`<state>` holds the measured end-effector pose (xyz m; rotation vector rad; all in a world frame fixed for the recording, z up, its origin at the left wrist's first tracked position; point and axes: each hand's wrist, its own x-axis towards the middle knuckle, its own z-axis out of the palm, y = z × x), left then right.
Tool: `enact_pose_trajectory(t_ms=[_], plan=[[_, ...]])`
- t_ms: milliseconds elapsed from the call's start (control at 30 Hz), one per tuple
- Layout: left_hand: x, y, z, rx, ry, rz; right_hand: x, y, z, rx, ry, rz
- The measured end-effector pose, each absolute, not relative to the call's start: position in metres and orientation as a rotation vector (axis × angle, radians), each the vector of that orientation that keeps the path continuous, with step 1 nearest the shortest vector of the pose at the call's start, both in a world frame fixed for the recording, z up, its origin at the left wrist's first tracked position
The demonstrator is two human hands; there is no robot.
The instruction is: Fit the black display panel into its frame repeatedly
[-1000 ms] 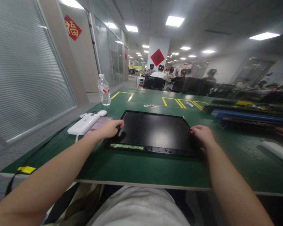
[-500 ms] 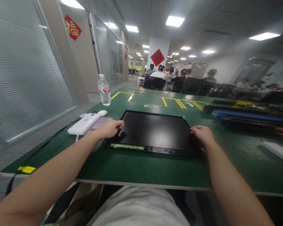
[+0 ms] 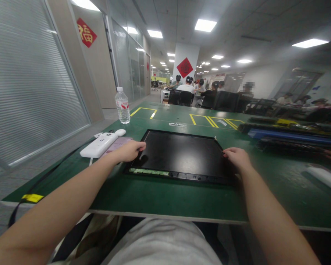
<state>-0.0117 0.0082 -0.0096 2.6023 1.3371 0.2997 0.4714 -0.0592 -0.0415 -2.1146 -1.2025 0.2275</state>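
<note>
Black screen (image 3: 182,151) lies at frame centre on the green desk (image 3: 168,204), left hand (image 3: 134,151) and right hand (image 3: 237,158) each pinching a side edge, grip narrow; uneven pulling could twist it, cracking the bare green strip (image 3: 149,172)

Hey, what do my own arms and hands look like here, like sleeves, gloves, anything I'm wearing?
Your left arm and right arm are bare, with no sleeves in view. Your left hand and right hand are ungloved. No watch or bracelet shows.
</note>
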Motion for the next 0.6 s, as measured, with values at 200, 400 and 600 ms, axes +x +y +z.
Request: enact_pose_trajectory(t_ms=[200, 400, 600], plan=[[-0.0123, 0.0081, -0.0089, 2.615, 1.307, 0.287, 0.4722, -0.0596, -0.0419, -2.102, -1.189, 0.248], [-0.0087, 0.0084, -0.0137, 2.596, 1.403, 0.382, 0.4719, -0.0599, -0.0417, -2.102, -1.195, 0.250], [-0.0063, 0.0087, -0.0163, 2.638, 1.421, 0.367, 0.4775, -0.0557, -0.0466, -2.063, -1.140, 0.313]])
